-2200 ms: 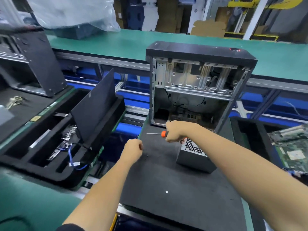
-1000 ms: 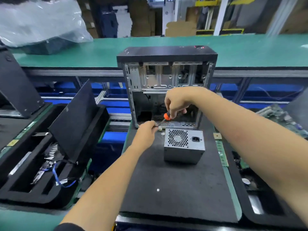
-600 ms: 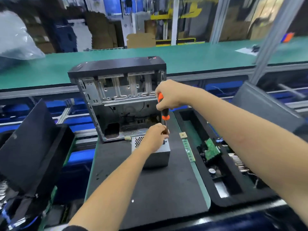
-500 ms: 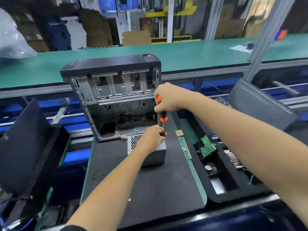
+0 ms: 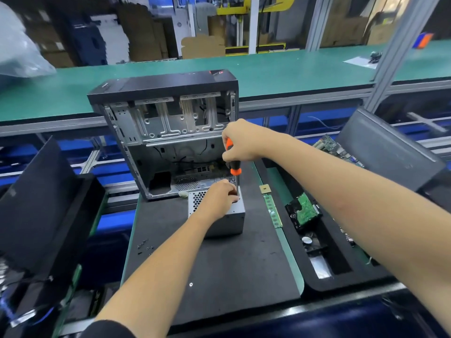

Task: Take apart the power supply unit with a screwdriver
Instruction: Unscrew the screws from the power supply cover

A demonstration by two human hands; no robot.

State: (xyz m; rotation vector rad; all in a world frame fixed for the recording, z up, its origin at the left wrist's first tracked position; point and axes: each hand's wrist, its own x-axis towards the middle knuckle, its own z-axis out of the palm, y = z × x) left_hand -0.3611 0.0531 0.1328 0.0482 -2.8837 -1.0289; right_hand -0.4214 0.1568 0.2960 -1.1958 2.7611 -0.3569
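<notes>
Little change since half a second ago: our right hand (image 5: 240, 142) keeps its grip curled round the screwdriver (image 5: 233, 164), upright over the power supply unit (image 5: 229, 219) on the mat; left hand (image 5: 219, 197) still pinches the shaft.

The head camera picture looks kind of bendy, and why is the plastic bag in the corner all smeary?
In the head view the wide lens bows straight lines: the green bench edge curves and the metal post leans. The plastic bag at the far-left edge is blurred. The middle stays sharp: the right hand gripping the screwdriver over the power supply unit.
</notes>
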